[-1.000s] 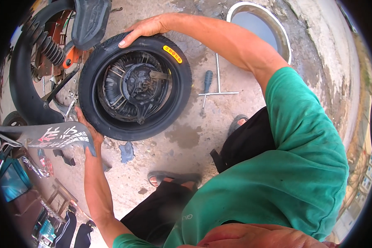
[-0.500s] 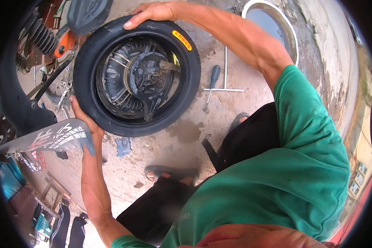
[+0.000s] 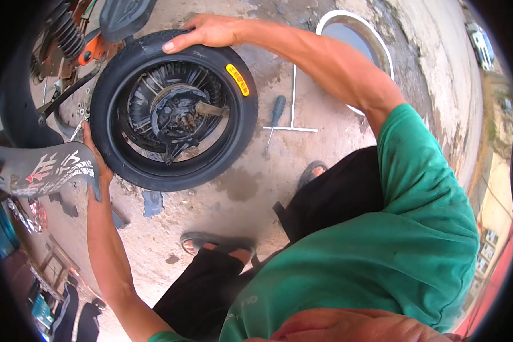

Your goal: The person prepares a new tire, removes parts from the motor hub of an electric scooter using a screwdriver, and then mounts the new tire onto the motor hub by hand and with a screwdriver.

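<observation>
A black tyre (image 3: 244,128) with a yellow-orange label stands around a dirty hub motor wheel (image 3: 145,108), with a gap showing at the lower right between the two. A metal bracket (image 3: 170,153) sticks out from the wheel's axle. My right hand (image 3: 211,31) is closed over the tyre's far edge, thumb on the sidewall. Against the tyre's near left side, my left hand (image 3: 101,162) grips it, its thumb pointing up; a grey printed mudguard flap (image 3: 45,171) partly hides this hand.
Right of the tyre lie a screwdriver (image 3: 277,111) and a T-shaped metal wrench (image 3: 293,108). Beyond is a white-rimmed basin (image 3: 385,48) of water. Vehicle parts with a coil spring (image 3: 66,35) crowd the left. A grey scrap (image 3: 153,203) lies near the tyre.
The whole view has shifted, so things sit further left. The tyre has turned slightly clockwise and tilted, baring more tread at the far left. Both hands keep their hold.
</observation>
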`<state>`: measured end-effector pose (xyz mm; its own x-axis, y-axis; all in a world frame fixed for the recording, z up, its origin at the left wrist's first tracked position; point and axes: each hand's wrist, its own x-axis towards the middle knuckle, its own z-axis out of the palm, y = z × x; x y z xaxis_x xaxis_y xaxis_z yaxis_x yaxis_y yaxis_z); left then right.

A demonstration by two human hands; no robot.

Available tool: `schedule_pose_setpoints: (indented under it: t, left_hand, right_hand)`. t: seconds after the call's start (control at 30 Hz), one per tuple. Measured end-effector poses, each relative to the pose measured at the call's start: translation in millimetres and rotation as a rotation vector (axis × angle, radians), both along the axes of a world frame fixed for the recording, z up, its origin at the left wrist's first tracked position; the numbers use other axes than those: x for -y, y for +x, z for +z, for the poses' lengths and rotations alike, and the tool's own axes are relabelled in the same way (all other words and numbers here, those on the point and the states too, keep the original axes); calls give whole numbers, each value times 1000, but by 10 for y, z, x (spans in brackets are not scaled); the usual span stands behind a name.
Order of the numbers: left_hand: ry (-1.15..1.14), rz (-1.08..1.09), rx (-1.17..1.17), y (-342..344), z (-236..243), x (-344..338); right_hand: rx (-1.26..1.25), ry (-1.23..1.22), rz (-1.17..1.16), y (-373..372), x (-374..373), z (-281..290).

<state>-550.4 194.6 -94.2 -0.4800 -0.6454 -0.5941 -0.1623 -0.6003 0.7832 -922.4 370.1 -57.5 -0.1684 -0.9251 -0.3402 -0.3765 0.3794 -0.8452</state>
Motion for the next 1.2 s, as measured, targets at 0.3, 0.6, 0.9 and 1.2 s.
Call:
schedule_pose_setpoints:
  t: [0.3,0.6,0.9,1.2]
  left_hand:
    - [-84,249,-26,-33,86,-321]
    - [-161,338,60,100,3,-620]
    - [-283,269,80,-159,222,-676]
    - [-253,302,92,-117,36,-453]
  right_hand:
    - [10,-92,-11,64,0,-80]
    - [-221,-118,99,219,-247,34]
    - [-148,-209,48,16,-132,-154]
    - [-277,-192,22,77,83,-205]
